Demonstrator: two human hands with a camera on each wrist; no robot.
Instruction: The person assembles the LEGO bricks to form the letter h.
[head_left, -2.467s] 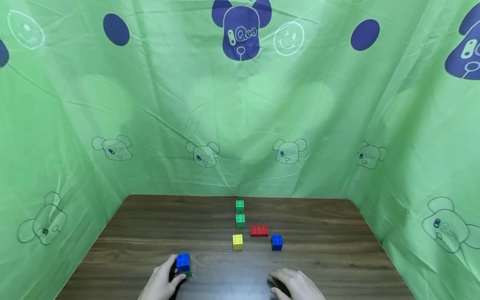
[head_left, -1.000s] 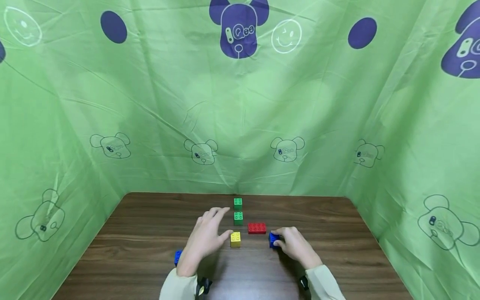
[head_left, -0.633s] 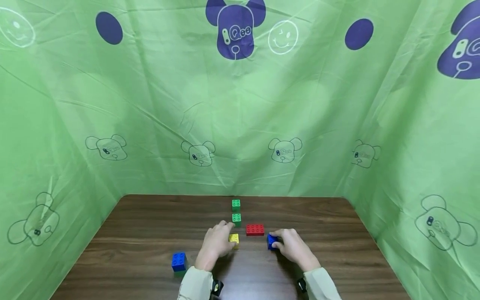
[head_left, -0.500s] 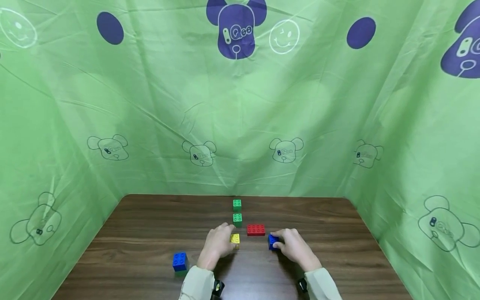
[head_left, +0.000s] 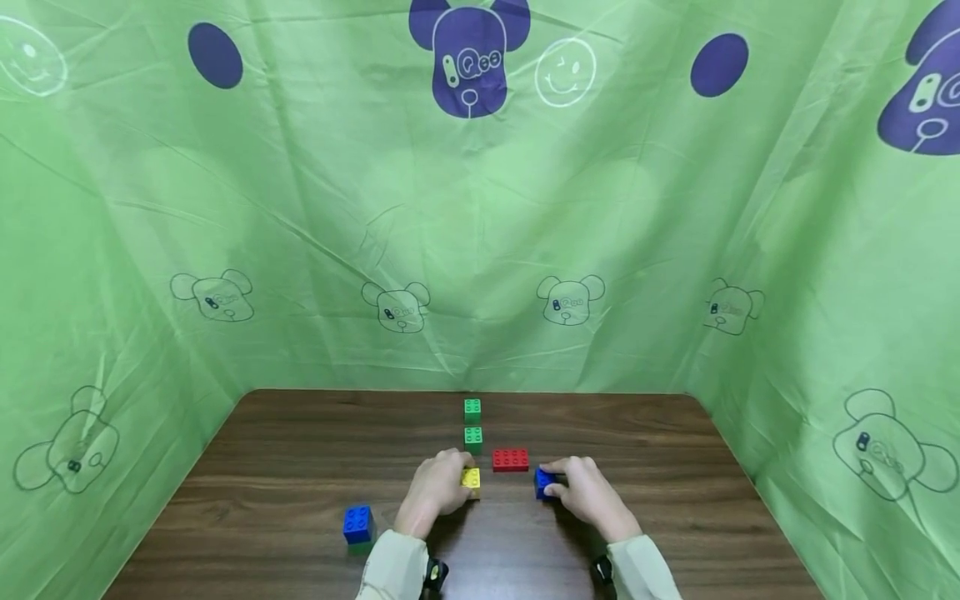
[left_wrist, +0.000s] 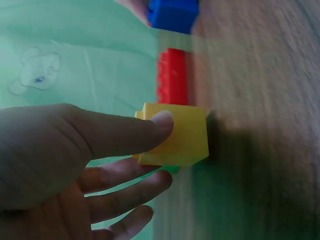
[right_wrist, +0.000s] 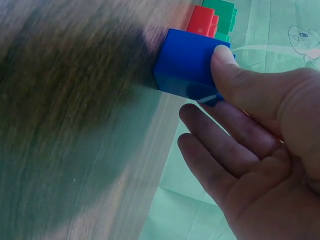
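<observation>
My left hand (head_left: 437,486) pinches a yellow toy building brick (left_wrist: 185,135), thumb on its near face in the left wrist view and the other fingers behind it. To the right, my right hand (head_left: 588,493) pinches a blue building brick (right_wrist: 187,62) between thumb and forefinger, its remaining fingers loosely spread. Between and just beyond the two hands lies a longer red brick (head_left: 510,460). Two green bricks, a nearer one (head_left: 472,438) and a farther one (head_left: 472,409), line up behind the yellow one.
At the left on the brown wooden table (head_left: 285,467) stands another blue brick (head_left: 357,523) on top of a green brick (head_left: 361,548). A green printed cloth (head_left: 480,217) hangs around the back and sides of the table.
My left hand has let go of the blue-and-green stack at the left and moved right to grip the yellow brick. My right hand has moved forward and taken hold of the blue brick.
</observation>
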